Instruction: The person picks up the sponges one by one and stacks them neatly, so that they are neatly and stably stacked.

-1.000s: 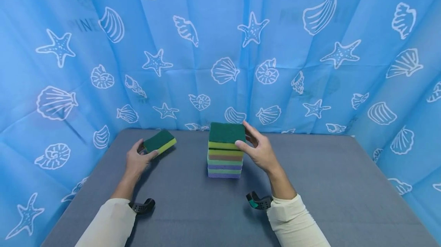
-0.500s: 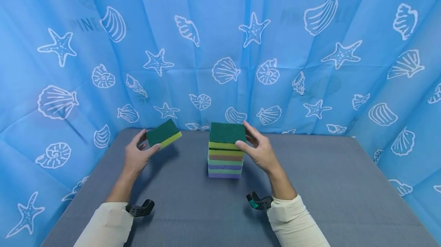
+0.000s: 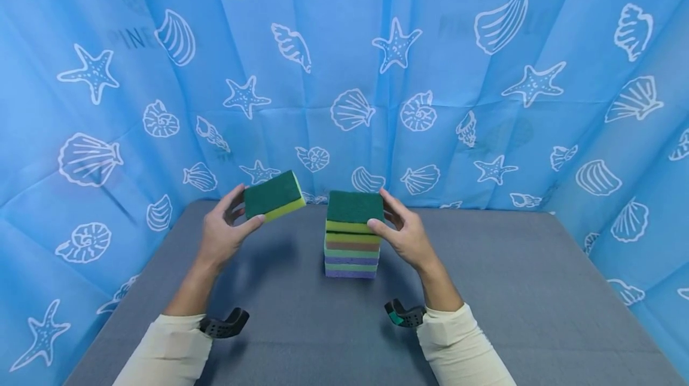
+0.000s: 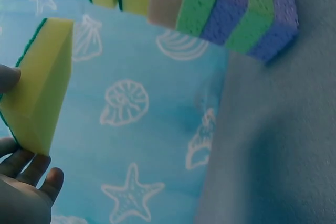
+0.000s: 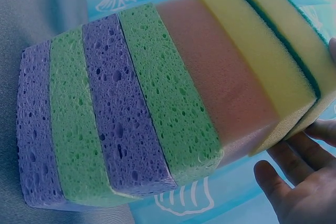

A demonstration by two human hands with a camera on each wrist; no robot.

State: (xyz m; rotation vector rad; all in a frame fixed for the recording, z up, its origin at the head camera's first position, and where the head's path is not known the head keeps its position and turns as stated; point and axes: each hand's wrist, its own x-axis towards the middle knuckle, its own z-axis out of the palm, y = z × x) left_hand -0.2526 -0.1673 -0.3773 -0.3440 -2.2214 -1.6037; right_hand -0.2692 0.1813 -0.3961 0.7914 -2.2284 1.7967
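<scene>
My left hand [image 3: 222, 233] pinches a yellow scouring sponge [image 3: 273, 195] with a dark green top between thumb and fingers. It is held tilted in the air, left of a tall stack, its shadow falling on the table below. The stack has purple sponges [image 5: 118, 87], green sponges [image 5: 168, 82], a pinkish-brown sponge [image 5: 215, 72] and yellow scouring sponges on top. Around the topmost scouring sponge [image 3: 355, 207], thumb at the front and fingers behind, my right hand [image 3: 408, 236] holds the stack's right side.
A grey cloth-covered table [image 3: 517, 290] carries the stack near its back middle. Behind it and along both sides hangs a blue curtain [image 3: 344, 63] printed with white shells and starfish. Each wrist wears a black camera band [image 3: 225, 323].
My left hand has lifted the scouring sponge off the table's left side, carrying it up and right toward the stack. My right hand has stayed in place at the stack's top.
</scene>
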